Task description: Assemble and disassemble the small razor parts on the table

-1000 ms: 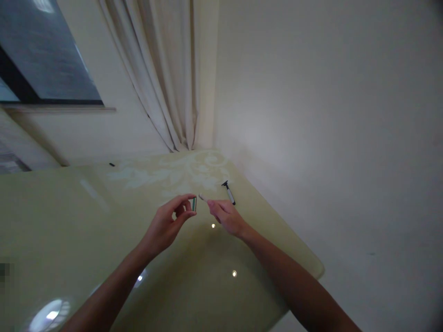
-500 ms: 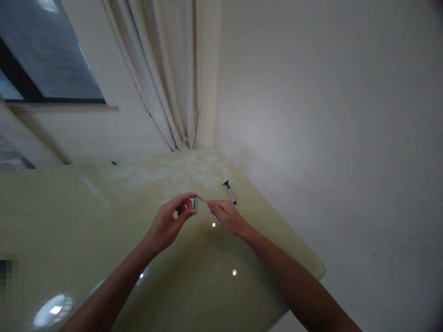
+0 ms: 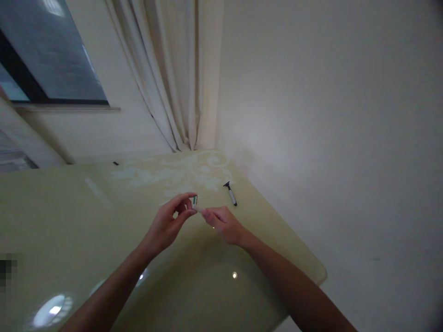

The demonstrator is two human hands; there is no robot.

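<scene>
Between the thumb and a finger of my left hand [image 3: 172,222] is a small flat greenish piece [image 3: 194,200] with a dark edge, held upright by its ends. My right hand [image 3: 223,223] pinches a small pale, thin item [image 3: 198,209], whose tip touches or overlaps the lower end of the greenish piece; what it is I cannot make out. Just beyond my right hand, a razor [image 3: 230,193] with a black head and a grey handle lies on the table.
The glossy yellowish-green table [image 3: 86,221] runs to a wall on the right and a curtain [image 3: 169,74] at the back. A small black object [image 3: 116,163] lies near the far edge. A window [image 3: 65,55] is at the upper left.
My right hand has moved slightly down and left, bringing the pale item from the top of the greenish piece to its lower end. My left hand has stayed nearly still.
</scene>
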